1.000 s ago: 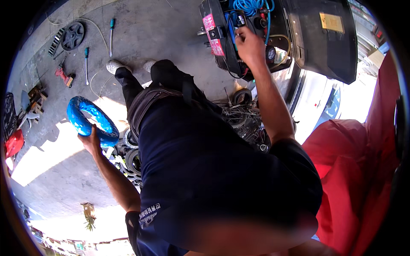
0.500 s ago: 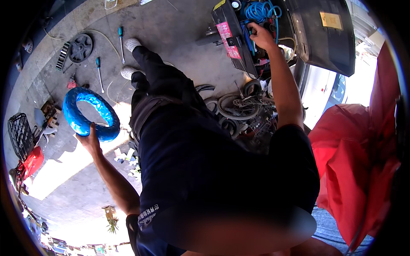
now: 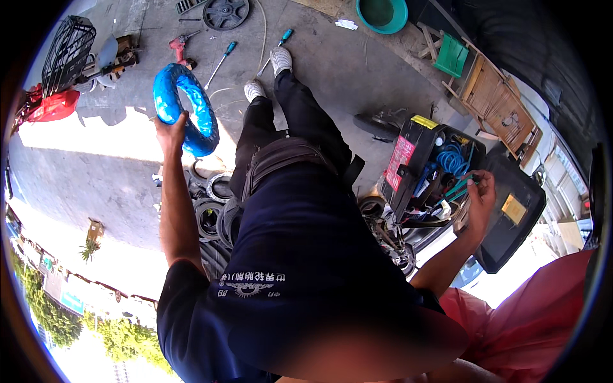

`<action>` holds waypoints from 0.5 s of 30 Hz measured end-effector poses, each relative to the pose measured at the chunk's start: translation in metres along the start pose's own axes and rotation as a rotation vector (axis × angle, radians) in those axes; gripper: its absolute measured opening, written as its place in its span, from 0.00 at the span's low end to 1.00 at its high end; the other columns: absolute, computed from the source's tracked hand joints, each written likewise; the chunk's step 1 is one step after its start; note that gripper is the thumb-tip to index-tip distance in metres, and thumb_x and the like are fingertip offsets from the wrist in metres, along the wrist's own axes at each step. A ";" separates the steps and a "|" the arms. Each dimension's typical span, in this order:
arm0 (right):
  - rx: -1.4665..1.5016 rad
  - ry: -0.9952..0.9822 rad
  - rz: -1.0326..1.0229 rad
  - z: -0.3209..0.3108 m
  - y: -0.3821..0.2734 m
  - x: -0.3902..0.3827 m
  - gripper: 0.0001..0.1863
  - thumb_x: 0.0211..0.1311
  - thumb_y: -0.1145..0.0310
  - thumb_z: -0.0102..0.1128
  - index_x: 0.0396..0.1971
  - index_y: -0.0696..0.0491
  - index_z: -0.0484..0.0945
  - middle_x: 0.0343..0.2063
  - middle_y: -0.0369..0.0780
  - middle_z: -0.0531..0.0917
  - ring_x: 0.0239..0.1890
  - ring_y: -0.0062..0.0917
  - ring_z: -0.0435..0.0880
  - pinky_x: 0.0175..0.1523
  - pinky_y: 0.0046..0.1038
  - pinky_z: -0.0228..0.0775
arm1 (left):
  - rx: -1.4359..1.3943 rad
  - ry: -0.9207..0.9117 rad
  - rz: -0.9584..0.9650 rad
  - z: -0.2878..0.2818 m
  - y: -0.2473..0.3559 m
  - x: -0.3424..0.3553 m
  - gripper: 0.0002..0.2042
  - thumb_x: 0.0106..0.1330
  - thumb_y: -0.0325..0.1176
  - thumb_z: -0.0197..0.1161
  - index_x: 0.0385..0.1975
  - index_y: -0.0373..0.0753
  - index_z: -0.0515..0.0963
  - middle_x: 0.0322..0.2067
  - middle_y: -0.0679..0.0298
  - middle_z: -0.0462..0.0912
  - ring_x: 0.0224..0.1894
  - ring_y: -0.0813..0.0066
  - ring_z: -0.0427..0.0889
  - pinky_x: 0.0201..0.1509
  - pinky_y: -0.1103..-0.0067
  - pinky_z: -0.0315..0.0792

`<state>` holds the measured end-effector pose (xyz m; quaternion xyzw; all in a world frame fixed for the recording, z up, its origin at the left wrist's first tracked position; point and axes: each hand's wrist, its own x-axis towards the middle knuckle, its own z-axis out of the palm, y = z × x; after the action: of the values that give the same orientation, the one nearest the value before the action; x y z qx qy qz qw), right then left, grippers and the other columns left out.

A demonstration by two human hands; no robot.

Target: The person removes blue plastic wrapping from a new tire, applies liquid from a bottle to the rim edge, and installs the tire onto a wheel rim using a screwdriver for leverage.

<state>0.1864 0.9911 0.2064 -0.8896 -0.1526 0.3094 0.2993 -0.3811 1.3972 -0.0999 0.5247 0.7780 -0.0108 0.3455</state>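
Note:
My left hand [image 3: 171, 131] grips a blue ring [image 3: 202, 110], wrapped in shiny plastic like a packaged tire or tube, and holds it upright off to my left. My right hand [image 3: 480, 195] is closed on a green-handled tool [image 3: 458, 188] above an open black case [image 3: 397, 190] on my right. The case holds a coiled blue hose [image 3: 452, 159] and various dark tools; its lid [image 3: 501, 233] hangs open beside my hand.
Two long screwdrivers [image 3: 223, 57], a red drill [image 3: 179, 48] and a black wheel [image 3: 225, 11] lie ahead. Tires [image 3: 211, 217] are piled beside me. A green basin [image 3: 381, 14] and wooden frame [image 3: 504, 108] stand farther right; red fabric [image 3: 530, 306] is near my right arm.
My view has turned, shifting the case lower in the picture. My right hand has come back out of it with the green-handled tool. My left hand still holds the blue ring, now higher in view.

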 end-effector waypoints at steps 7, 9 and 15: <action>0.462 -0.966 0.515 0.293 -0.075 0.104 0.22 0.76 0.67 0.52 0.67 0.50 0.69 0.29 0.40 0.79 0.18 0.20 0.76 0.24 0.22 0.70 | -0.536 0.003 -0.184 0.084 0.019 0.079 0.37 0.51 0.43 0.79 0.57 0.29 0.71 0.46 0.50 0.81 0.47 0.58 0.83 0.53 0.65 0.78; 0.192 -1.171 0.400 0.365 -0.075 0.135 0.30 0.72 0.69 0.57 0.72 0.50 0.63 0.34 0.39 0.81 0.24 0.20 0.80 0.31 0.24 0.74 | -0.702 0.013 -0.274 0.113 0.010 0.104 0.34 0.52 0.41 0.79 0.54 0.28 0.72 0.44 0.51 0.82 0.43 0.62 0.83 0.48 0.67 0.79; -0.170 -1.208 0.266 0.542 -0.038 0.255 0.23 0.76 0.60 0.55 0.64 0.55 0.70 0.27 0.40 0.81 0.19 0.19 0.81 0.22 0.21 0.70 | -0.978 0.061 -0.364 0.238 -0.073 0.219 0.31 0.52 0.41 0.76 0.52 0.27 0.74 0.41 0.53 0.82 0.40 0.65 0.83 0.44 0.70 0.78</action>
<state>0.0296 1.3747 -0.2276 -0.5897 -0.2068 0.7793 0.0473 -0.3625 1.4508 -0.4264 0.1585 0.7806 0.3091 0.5197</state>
